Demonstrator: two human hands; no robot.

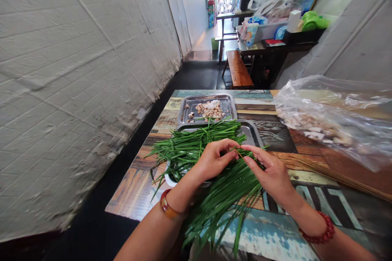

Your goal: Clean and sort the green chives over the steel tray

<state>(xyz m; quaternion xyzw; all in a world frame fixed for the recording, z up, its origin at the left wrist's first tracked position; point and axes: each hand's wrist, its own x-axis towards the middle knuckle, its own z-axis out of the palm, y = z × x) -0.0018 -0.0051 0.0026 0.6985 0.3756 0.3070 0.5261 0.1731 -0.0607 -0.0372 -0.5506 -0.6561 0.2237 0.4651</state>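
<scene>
My left hand [213,159] and my right hand [270,171] meet over a bundle of long green chive leaves [220,195] that fans toward me across the table's near edge. Both hands pinch the leaves at about the same spot, fingertips almost touching; a thin wooden skewer seems to sit between them. More chives [196,142] lie piled across a metal tray [252,130] just beyond my hands. A white bowl rim [169,180] shows under the leaves by my left wrist.
A second metal tray [190,108] further back holds pale chopped pieces [210,110]. A clear plastic bag [333,118] with pale pieces lies at the right, with wooden skewers [343,177] beside it. A white brick wall runs along the left; a bench and cluttered tables stand behind.
</scene>
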